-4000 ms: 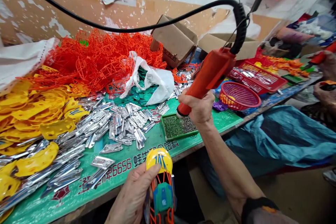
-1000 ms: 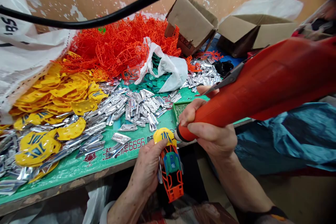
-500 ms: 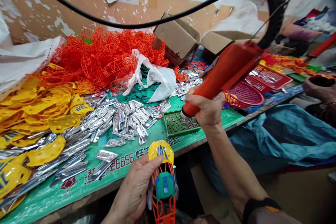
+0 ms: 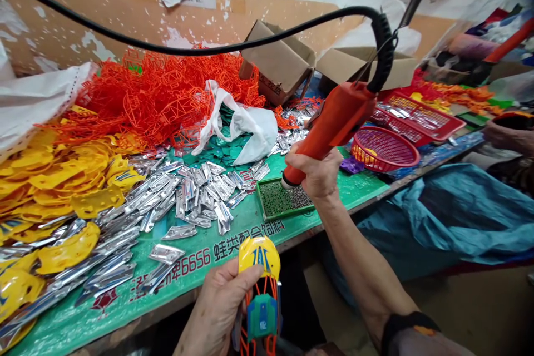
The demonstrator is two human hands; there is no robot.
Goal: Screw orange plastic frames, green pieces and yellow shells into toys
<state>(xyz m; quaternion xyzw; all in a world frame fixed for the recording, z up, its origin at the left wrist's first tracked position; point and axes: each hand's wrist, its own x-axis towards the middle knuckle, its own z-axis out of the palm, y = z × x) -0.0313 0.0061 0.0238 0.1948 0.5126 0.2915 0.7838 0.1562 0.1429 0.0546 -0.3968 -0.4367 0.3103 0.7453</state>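
Toy car (image 4: 259,289) (yellow nose, orange frame)

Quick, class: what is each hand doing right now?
Left hand: closed, holding the toy car.
Right hand: closed, holding the orange electric screwdriver over the green screw tray.

screwdriver (image 4: 334,122): smooth orange plastic, slight sheen, held in the right hand (image 4: 317,172)
cable (image 4: 208,47): matt black rubber, ribbed at the tool end
toy car (image 4: 258,289): glossy plastic, yellow, orange and teal, held in the left hand (image 4: 217,311)
silver parts (image 4: 196,194): shiny, mirror-like chrome finish
orange frames (image 4: 162,94): thin plastic lattice
yellow shells (image 4: 62,178): smooth glossy plastic
table cover (image 4: 233,228): green woven plastic sheet, printed
screw tray (image 4: 283,200): green plastic, small metal screws inside
boxes (image 4: 279,64): matt brown cardboard
wall (image 4: 104,5): flaking, rough paint
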